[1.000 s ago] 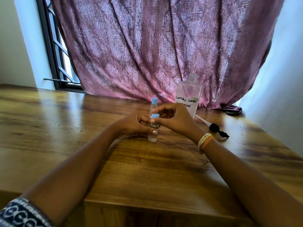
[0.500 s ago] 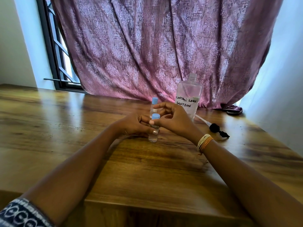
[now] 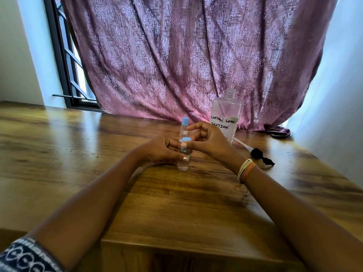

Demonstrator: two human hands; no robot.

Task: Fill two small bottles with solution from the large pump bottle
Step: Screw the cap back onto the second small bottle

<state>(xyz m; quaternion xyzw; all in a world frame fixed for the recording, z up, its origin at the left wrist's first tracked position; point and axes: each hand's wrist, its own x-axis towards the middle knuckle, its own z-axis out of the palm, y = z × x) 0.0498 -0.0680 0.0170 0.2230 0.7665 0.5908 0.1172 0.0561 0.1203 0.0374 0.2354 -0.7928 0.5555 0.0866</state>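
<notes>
A small clear bottle stands on the wooden table, holding clear liquid. My left hand grips its body. My right hand pinches its blue cap with thumb and fingertip. Just behind it stands a second small bottle with a blue cap, untouched. The large clear bottle, labelled "contact lens solution", stands uncapped behind my right hand. Its black pump head with its white tube lies on the table to the right.
A purple patterned curtain hangs behind the table's far edge. A dark window frame shows at the back left. A pale wall runs along the right side of the table.
My right hand's fingers have shifted slightly on the blue cap, its upper fingers spreading. The bottle and my left hand stay in place.
</notes>
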